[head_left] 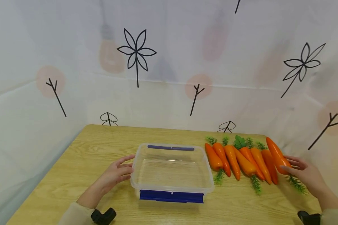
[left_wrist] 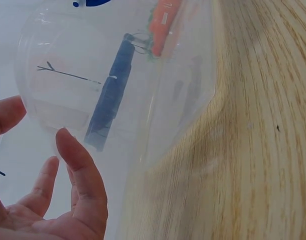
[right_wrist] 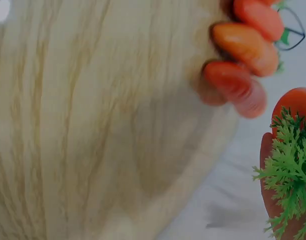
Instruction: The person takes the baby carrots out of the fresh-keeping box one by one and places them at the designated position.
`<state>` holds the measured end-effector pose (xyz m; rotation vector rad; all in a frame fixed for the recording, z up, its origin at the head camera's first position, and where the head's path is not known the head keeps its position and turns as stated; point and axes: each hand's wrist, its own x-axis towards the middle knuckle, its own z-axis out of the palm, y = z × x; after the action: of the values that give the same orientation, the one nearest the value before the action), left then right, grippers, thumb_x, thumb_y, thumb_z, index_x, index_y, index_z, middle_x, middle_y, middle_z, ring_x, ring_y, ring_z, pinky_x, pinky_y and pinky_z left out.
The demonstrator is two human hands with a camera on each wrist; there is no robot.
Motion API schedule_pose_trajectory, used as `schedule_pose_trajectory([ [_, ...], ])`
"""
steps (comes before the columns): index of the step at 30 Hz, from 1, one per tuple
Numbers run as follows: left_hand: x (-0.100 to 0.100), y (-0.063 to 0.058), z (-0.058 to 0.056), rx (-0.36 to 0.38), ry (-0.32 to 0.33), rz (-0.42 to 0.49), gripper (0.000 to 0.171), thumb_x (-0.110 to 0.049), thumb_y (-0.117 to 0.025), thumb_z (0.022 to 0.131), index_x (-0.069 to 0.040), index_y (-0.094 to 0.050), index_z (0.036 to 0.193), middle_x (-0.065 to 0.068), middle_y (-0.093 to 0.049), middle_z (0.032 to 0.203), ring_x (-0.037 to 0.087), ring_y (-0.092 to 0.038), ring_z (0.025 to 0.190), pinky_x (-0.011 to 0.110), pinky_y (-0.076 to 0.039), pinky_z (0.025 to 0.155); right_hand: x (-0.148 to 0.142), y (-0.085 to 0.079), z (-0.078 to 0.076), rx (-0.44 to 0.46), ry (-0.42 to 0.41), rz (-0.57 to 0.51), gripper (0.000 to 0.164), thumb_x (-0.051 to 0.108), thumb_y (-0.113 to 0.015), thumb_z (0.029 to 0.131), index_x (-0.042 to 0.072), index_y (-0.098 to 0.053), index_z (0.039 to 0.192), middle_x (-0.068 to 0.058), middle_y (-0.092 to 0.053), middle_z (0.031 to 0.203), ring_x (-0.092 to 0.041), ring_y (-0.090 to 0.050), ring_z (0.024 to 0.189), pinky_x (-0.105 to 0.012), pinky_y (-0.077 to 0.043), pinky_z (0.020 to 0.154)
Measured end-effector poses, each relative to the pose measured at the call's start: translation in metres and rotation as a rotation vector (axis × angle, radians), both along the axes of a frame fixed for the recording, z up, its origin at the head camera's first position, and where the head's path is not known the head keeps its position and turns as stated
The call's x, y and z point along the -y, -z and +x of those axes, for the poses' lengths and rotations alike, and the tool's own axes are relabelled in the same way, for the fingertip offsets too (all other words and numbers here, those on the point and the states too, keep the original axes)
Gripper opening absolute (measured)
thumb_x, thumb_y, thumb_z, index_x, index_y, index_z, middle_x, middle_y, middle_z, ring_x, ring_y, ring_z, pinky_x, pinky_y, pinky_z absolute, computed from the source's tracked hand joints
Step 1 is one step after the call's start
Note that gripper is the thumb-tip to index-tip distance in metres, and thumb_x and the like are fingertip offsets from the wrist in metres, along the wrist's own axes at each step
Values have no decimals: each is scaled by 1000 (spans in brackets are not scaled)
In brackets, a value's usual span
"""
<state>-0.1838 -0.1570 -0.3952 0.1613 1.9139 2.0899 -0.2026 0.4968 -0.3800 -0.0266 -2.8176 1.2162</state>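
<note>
A clear plastic box [head_left: 172,189] with blue side clips stands lidless at mid-table, nothing inside it. My left hand [head_left: 112,175] is at its left side, fingertips at the wall; in the left wrist view the fingers [left_wrist: 80,165] are loosely bent beside the see-through wall. At the right, my right hand [head_left: 309,175] holds an orange toy carrot [head_left: 276,153] between thumb and fingers, raised over the table edge, with its green top hanging down. The right wrist view shows that carrot's feathery leaves [right_wrist: 293,170] covering much of the hand.
Several more toy carrots [head_left: 232,161] lie side by side on the wooden table [head_left: 95,147], right of the box, tops pointing different ways. A white cloth [head_left: 169,103] with drawn flowers hangs behind. Each wrist wears a black strap mount [head_left: 103,216].
</note>
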Motion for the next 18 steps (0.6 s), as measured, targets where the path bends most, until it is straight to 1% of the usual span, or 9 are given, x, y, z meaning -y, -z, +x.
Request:
schedule_pose_trajectory([
  [1, 0, 0, 0, 1, -1, -1, 65, -7, -60, 89, -2, -27, 145, 24, -48, 128, 23, -58, 99, 30, -50, 80, -3, 2, -2, 2, 18, 20, 51, 32, -61, 91, 13, -46, 136, 21, -55, 101, 19, -43, 78, -29, -51, 63],
  [3, 0, -1, 1, 6, -5, -3, 65, -7, -60, 89, -2, -27, 145, 24, -47, 128, 24, -58, 100, 30, -50, 80, -10, 5, -4, 11, 55, 48, 55, 35, -61, 91, 2, -47, 132, -6, -62, 108, 15, -45, 75, -32, -51, 63],
  [5, 1, -1, 1, 7, -2, -3, 65, -7, -60, 89, -2, -27, 145, 25, -47, 129, 24, -58, 101, 31, -49, 81, -16, 10, -6, 27, 101, 75, 62, 38, -61, 90, -8, -46, 128, -33, -53, 115, 9, -48, 72, -33, -51, 62],
  [6, 1, -1, 1, 6, 0, -3, 65, -7, -60, 89, -2, -27, 145, 25, -47, 129, 25, -58, 102, 31, -49, 81, -19, 13, -6, 38, 119, 89, 66, 39, -61, 89, -12, -44, 127, -41, -45, 119, 4, -51, 73, -33, -51, 61],
  [9, 1, -1, 1, 3, 2, -4, 65, -8, -60, 89, -2, -27, 145, 25, -46, 130, 25, -58, 103, 32, -49, 81, -25, 20, -8, 82, 160, 104, 74, 43, -61, 88, -18, -41, 125, -43, -42, 121, -22, -60, 80, -35, -52, 63],
  [11, 1, -1, 1, 0, 5, -4, 65, -8, -60, 89, -2, -26, 145, 26, -46, 130, 25, -57, 103, 31, -49, 81, -27, 22, -8, 107, 152, 129, 76, 43, -60, 89, -20, -39, 125, -44, -42, 120, -42, -56, 89, -40, -51, 66],
  [12, 2, -2, 1, 0, 6, -5, 66, -8, -60, 89, -2, -26, 145, 26, -46, 130, 25, -58, 103, 31, -49, 81, -27, 23, -7, 113, 140, 142, 76, 43, -60, 89, -21, -39, 125, -44, -41, 121, -48, -53, 93, -42, -51, 67],
  [14, 2, -2, 1, 1, 7, -8, 65, -8, -60, 89, -2, -27, 145, 25, -46, 130, 25, -58, 102, 31, -49, 81, -28, 24, -7, 125, 105, 170, 75, 42, -59, 90, -21, -39, 125, -44, -40, 121, -53, -48, 99, -44, -49, 69],
  [18, 2, -3, 2, 6, 6, -16, 65, -8, -60, 90, -3, -27, 145, 24, -46, 129, 24, -58, 101, 31, -49, 81, -27, 23, -9, 125, 30, 211, 71, 39, -59, 91, -20, -41, 125, -42, -43, 121, -47, -52, 97, -35, -47, 67],
])
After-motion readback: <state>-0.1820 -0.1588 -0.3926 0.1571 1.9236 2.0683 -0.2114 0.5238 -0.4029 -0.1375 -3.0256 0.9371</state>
